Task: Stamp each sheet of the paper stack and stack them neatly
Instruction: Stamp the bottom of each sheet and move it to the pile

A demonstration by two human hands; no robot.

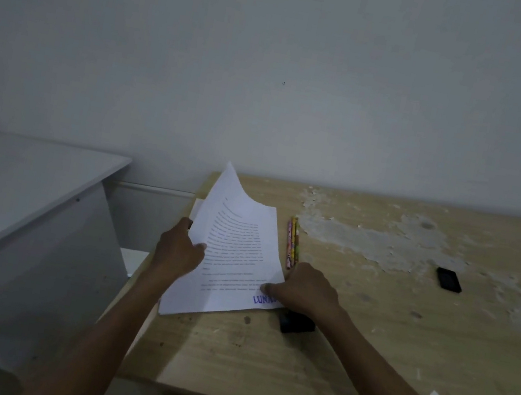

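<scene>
A printed white sheet with a blue stamp mark at its lower right corner lies over the paper stack at the left end of the wooden table. Its far left corner curls up off the stack. My left hand grips the sheet's left edge. My right hand pinches the lower right corner, partly covering the stamp mark. A black stamp lies on the table just below my right wrist, partly hidden by it.
Coloured pencils lie beside the sheet's right edge. A small black object sits further right on the table. The tabletop's surface is peeling at the back. A white piece of furniture stands to the left, and a wall is behind.
</scene>
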